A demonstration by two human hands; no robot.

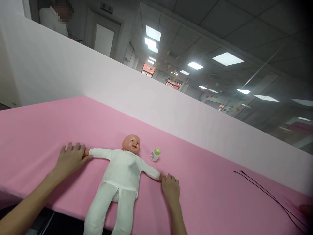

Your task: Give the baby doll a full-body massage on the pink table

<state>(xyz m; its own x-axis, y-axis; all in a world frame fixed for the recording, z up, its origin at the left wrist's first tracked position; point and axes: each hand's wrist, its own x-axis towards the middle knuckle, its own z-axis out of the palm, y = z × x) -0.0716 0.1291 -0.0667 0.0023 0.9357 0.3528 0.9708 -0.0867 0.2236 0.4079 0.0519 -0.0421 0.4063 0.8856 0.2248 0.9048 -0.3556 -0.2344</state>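
A baby doll (pixel 122 166) in a white long-sleeved top and white trousers lies on its back, arms spread, legs toward me. My left hand (pixel 72 156) is closed at the doll's hand on the left, thumb and fingers around it, at the end of the stretched sleeve. On the other side, my right hand (pixel 170 186) pinches the doll's other hand, with its fingers curled. Just right of the doll's head stands a small bottle (pixel 155 155) with a green cap, touched by neither hand.
A pink cloth (pixel 207 192) covers the table. Thin black cables (pixel 264 191) lie at the right. Behind the table runs a low white wall (pixel 137 88) with glass above it. Beyond it, at the upper left, a person (pixel 52 21) in white is visible.
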